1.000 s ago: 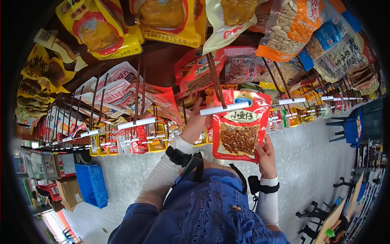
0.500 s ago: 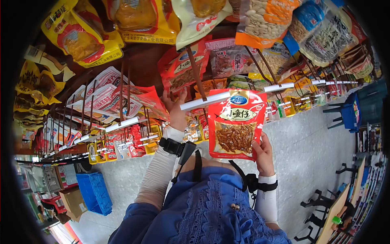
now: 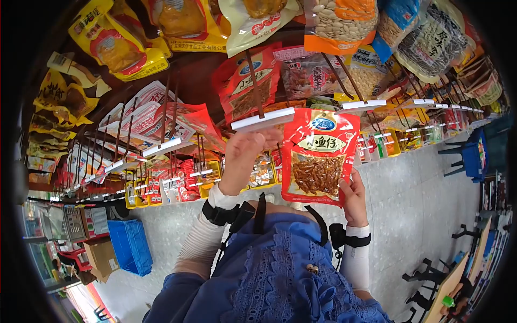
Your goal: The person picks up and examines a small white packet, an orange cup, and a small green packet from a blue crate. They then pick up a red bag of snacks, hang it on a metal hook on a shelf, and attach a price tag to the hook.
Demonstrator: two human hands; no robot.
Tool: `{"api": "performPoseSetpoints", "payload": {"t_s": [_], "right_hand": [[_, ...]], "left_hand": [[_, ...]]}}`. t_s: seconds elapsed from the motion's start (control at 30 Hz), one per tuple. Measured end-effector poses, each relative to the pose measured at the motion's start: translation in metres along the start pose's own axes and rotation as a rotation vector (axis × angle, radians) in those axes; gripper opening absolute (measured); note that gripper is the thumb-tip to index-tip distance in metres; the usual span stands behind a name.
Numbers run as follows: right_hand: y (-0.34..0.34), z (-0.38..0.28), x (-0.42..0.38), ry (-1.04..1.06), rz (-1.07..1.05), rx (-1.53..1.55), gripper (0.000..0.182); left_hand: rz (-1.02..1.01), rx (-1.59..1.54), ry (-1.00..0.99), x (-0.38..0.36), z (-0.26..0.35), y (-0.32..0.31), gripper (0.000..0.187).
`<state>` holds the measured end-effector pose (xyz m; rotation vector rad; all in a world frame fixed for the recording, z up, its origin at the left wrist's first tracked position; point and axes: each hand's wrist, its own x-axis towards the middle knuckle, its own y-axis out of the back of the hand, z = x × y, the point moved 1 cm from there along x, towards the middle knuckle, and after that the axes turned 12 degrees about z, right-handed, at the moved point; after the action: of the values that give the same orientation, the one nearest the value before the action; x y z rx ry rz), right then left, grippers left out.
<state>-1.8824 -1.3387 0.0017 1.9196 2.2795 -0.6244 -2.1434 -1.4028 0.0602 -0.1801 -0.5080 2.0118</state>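
Since the earlier frames, the left hand point(image 3: 245, 156) has been drawn back from between the hanging packs and is now seen below the white price strip point(image 3: 262, 119) of a hook, while the red pouch point(image 3: 319, 156) has been kept in much the same place before the rack.

Nearest the camera, a blue lace garment point(image 3: 280, 274) and white sleeves with black wrist straps are seen. Below, a grey tiled floor point(image 3: 409, 194) is spread out, with a blue crate point(image 3: 129, 245) standing on it at the left and blue chairs point(image 3: 466, 156) at the right.

The red pouch is held up by its lower right corner, which is pinched by the right hand point(image 3: 355, 196), fingers closed on its edge. Three large characters, seemingly "小鱼仔", are printed on a yellow band beneath a blue oval logo, and brown dried fish are shown in its clear window. The left hand is raised with fingers loosely curled, back towards the camera; whether anything is held in it cannot be told.

Farther off, rows of metal hooks point(image 3: 172, 107) are hung with red, yellow and white snack packs; a seed pack point(image 3: 339, 21) is hung at the top.
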Motion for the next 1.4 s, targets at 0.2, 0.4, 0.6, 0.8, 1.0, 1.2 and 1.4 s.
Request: {"api": "performPoseSetpoints", "payload": {"t_s": [0.2, 0.4, 0.6, 0.8, 1.0, 1.2, 1.4], "right_hand": [[-0.004, -0.004, 0.004, -0.018, -0.038, -0.003, 0.039], [-0.001, -0.002, 0.008, -0.018, -0.069, -0.019, 0.036], [-0.003, -0.006, 0.005, -0.007, -0.093, 0.006, 0.035], [-0.014, -0.013, 0.006, 0.085, -0.146, -0.097, 0.032], [-0.032, -0.017, 0.013, 0.122, -0.145, -0.150, 0.030], [-0.052, -0.016, 0.013, 0.182, -0.137, -0.158, 0.029], [-0.059, -0.008, 0.010, 0.169, -0.142, -0.169, 0.031]], "left_hand": [[0.098, 0.023, -0.065, -0.013, 0.006, -0.004, 0.027], [0.119, 0.033, -0.103, -0.018, 0.008, -0.008, 0.026], [0.142, 0.053, -0.082, -0.022, 0.004, -0.005, 0.026], [0.171, 0.114, -0.113, -0.017, 0.006, -0.005, 0.019], [0.322, 0.078, -0.157, -0.013, -0.002, 0.009, 0.022], [0.360, 0.124, -0.191, 0.001, 0.004, 0.016, 0.045], [0.178, -0.020, -0.002, 0.003, 0.014, 0.019, 0.027]]}}
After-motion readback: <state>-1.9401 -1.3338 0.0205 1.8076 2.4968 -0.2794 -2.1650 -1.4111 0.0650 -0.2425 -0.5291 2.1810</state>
